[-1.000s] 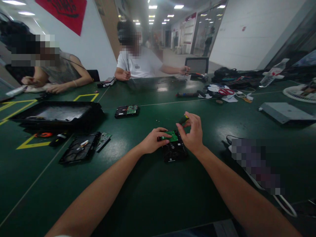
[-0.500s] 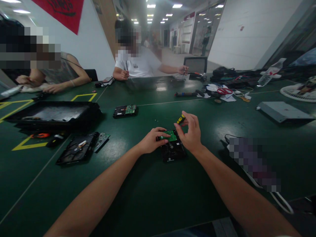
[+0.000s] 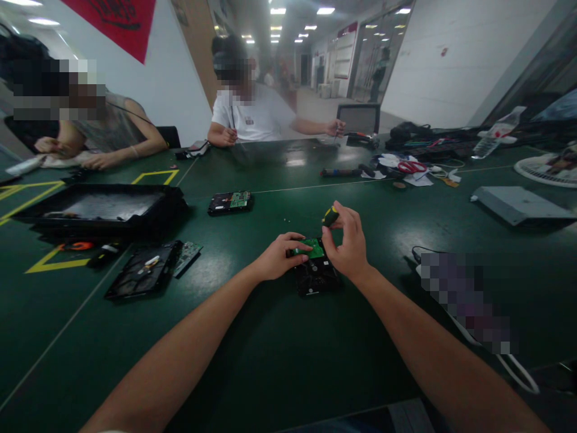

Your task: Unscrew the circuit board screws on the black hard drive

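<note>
A black hard drive [image 3: 317, 278] with a green circuit board [image 3: 317, 248] lies flat on the green table [image 3: 252, 349], in front of me. My left hand [image 3: 282, 255] rests on the drive's left side, its fingers apart over the board. Above the right edge of the drive, my right hand [image 3: 347, 237] pinches a yellow and black screwdriver [image 3: 330, 216] by its handle. The screwdriver's tip is too small to make out. A few tiny bits lie just beyond the drive.
Another drive [image 3: 229, 202] lies farther back. At left are an opened drive [image 3: 143, 270], a loose board [image 3: 187, 258] and a black tray [image 3: 103, 204]. A grey metal box [image 3: 523, 204] and a pixelated object [image 3: 464, 300] are at right. Two people sit opposite.
The screwdriver handle has turned a little in my right hand and looks more upright. The view has shifted slightly. My left hand stays on the drive.
</note>
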`<action>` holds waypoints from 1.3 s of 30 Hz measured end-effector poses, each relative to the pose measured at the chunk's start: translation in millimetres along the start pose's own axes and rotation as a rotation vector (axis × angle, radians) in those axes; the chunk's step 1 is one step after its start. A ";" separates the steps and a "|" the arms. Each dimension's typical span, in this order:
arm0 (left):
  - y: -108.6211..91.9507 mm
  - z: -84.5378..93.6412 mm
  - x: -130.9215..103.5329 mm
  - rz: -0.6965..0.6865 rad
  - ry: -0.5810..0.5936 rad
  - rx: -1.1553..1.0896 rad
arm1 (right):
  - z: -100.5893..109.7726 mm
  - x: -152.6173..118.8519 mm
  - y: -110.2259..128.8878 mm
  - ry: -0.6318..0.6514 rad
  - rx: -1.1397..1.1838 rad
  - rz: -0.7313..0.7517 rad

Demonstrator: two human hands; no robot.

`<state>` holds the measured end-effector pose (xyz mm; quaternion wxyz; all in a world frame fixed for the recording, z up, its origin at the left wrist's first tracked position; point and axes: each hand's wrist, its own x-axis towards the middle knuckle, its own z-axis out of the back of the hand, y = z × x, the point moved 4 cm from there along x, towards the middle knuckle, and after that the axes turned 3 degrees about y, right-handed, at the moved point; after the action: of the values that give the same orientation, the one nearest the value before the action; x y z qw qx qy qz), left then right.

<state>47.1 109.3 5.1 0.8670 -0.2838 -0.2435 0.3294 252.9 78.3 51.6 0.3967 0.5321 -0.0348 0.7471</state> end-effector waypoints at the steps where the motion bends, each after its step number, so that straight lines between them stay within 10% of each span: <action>1: -0.3 0.1 0.0 0.000 -0.001 -0.002 | -0.3 -0.2 0.1 -0.001 0.001 0.002; 39: 2.6 0.3 -0.1 -0.006 0.014 -0.017 | -0.1 -2.2 -2.5 0.030 -0.037 -0.064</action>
<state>45.8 110.9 3.6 0.8671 -0.2929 -0.2411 0.3228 254.7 78.8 48.9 0.4305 0.5144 -0.0255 0.7413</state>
